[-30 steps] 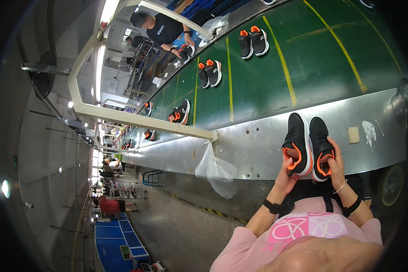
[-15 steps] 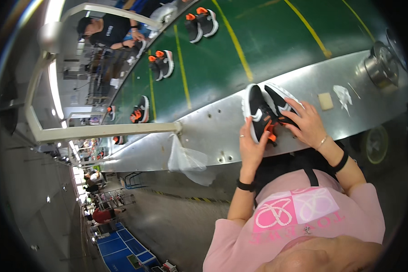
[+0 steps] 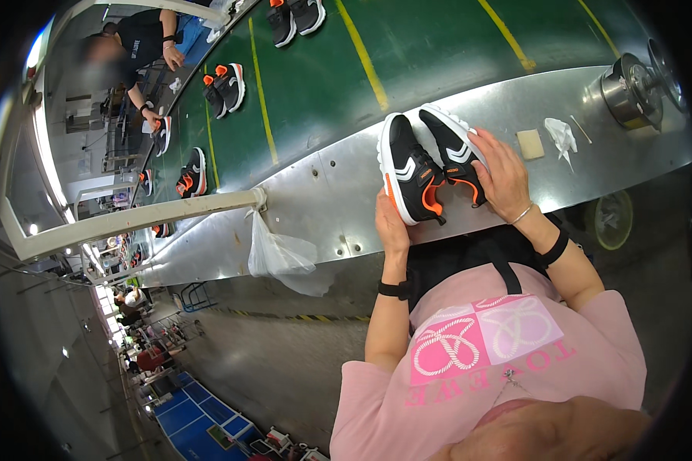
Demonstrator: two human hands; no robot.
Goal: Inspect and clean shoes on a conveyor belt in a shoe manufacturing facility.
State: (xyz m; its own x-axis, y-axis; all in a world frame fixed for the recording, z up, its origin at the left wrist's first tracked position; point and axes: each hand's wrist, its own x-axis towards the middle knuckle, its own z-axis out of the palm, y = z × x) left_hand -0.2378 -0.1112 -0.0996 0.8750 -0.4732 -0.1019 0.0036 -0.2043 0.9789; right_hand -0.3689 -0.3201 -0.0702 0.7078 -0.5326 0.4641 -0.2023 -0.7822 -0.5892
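A pair of black sneakers with white soles and orange lining stands on the metal ledge, toes pointing away from me. My left hand [image 3: 392,223] cups the heel and outer side of the left sneaker [image 3: 411,165], its fingers partly hidden behind the sole. My right hand [image 3: 504,177] is curved along the outer side of the right sneaker [image 3: 455,146], fingertips at its white sole edge. The toes lie close to each other, and both openings face me.
Beyond the metal ledge [image 3: 300,188] runs a green belt [image 3: 430,54] with more sneaker pairs [image 3: 224,91]. To the right are a yellowish pad [image 3: 530,144], crumpled tissue [image 3: 561,138], a swab [image 3: 581,129] and a metal canister [image 3: 630,92]. A plastic bag [image 3: 281,253] hangs from a white frame [image 3: 138,215]. A co-worker [image 3: 134,54] touches a shoe across the belt.
My head view has shifted. The sneakers under my hands are turned a little, with their orange-lined openings showing more. Across the belt the co-worker's arms have spread, one hand now at a shoe.
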